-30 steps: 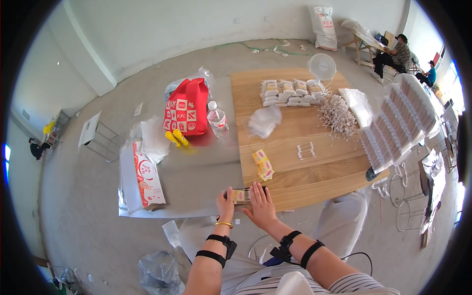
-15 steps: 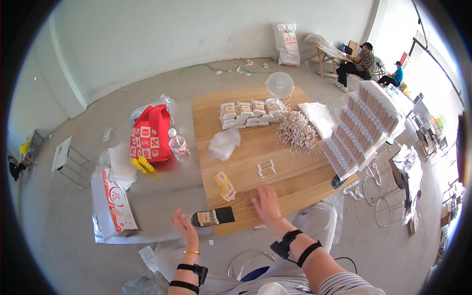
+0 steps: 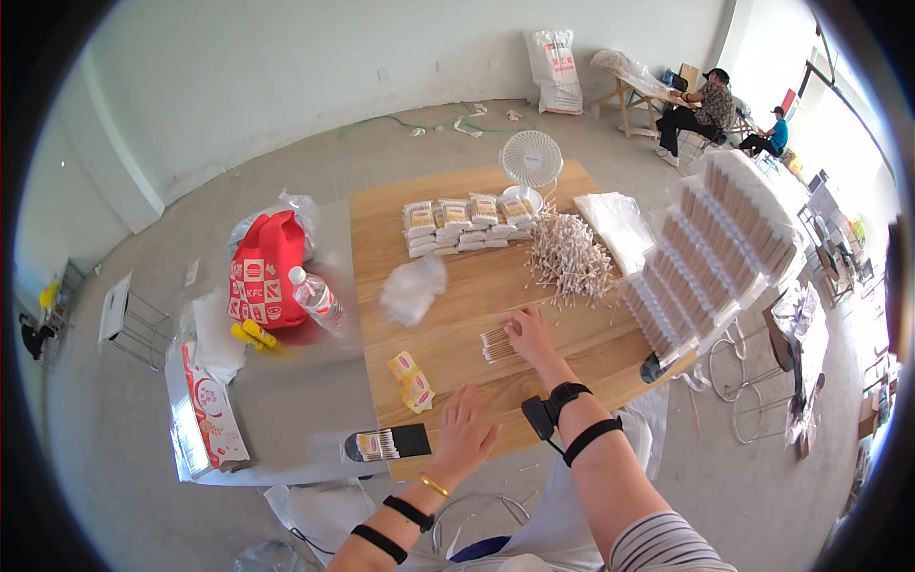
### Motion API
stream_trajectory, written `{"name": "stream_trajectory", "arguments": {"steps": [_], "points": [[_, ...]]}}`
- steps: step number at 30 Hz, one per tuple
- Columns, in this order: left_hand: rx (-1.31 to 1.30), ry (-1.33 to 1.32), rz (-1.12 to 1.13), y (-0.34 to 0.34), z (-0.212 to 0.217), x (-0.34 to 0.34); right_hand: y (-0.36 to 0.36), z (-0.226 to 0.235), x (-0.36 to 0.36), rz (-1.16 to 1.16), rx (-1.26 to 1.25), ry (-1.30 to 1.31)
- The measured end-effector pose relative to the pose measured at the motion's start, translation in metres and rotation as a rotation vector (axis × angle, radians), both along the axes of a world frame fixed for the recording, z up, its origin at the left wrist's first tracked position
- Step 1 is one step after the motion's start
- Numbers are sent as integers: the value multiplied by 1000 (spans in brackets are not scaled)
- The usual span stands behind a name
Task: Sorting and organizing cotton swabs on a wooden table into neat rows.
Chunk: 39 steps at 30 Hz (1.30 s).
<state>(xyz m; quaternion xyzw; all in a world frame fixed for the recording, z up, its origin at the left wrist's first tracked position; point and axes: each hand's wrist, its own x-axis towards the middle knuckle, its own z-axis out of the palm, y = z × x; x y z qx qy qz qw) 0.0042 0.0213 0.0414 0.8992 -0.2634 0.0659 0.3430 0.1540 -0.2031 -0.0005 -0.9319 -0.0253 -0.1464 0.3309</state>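
My right hand [image 3: 528,336] is at the right end of a small row of cotton swabs [image 3: 495,346] on the wooden table, its fingers curled in around that end. My left hand [image 3: 464,436] hovers over the table's near edge, open with fingers spread and nothing in it. To its left lies a black tray [image 3: 414,439] with a rounded end, holding cotton swabs and a yellow-and-white card [image 3: 370,446]. Farther off are several yellow cards [image 3: 411,382]. A large loose heap of cotton swabs [image 3: 572,255] lies beyond my right hand.
Packed swab packets [image 3: 459,224] are stacked before a white fan [image 3: 531,162]. Clear bags [image 3: 414,289] lie nearby. Stacked swab bundles [image 3: 710,253] rise at right. On the left surface stand a red bag [image 3: 267,272], a bottle [image 3: 316,300] and a carton [image 3: 212,415]. Two people sit far right.
My right hand has moved forward from the near table area to the row of swabs. My left hand has moved right, from the tray's left side to its right. The view has shifted slightly.
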Motion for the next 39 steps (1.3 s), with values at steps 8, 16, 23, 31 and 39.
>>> {"name": "stream_trajectory", "arguments": {"steps": [8, 16, 23, 31, 39], "points": [[314, -11, 55, -53, -24, 57, 28, -11, -32, 1, -9, 51], [457, 34, 17, -41, -37, 34, 42, -5, -82, -14, 88, -76], [511, -18, 55, -44, -25, 28, 33, -5, -72, 47, 118, -8], [475, -21, 44, -39, -30, 23, 24, 1, -60, 111, 156, 158], [506, -31, 61, -38, -34, 15, 3, 10, -59, -11, -86, 62]]}}
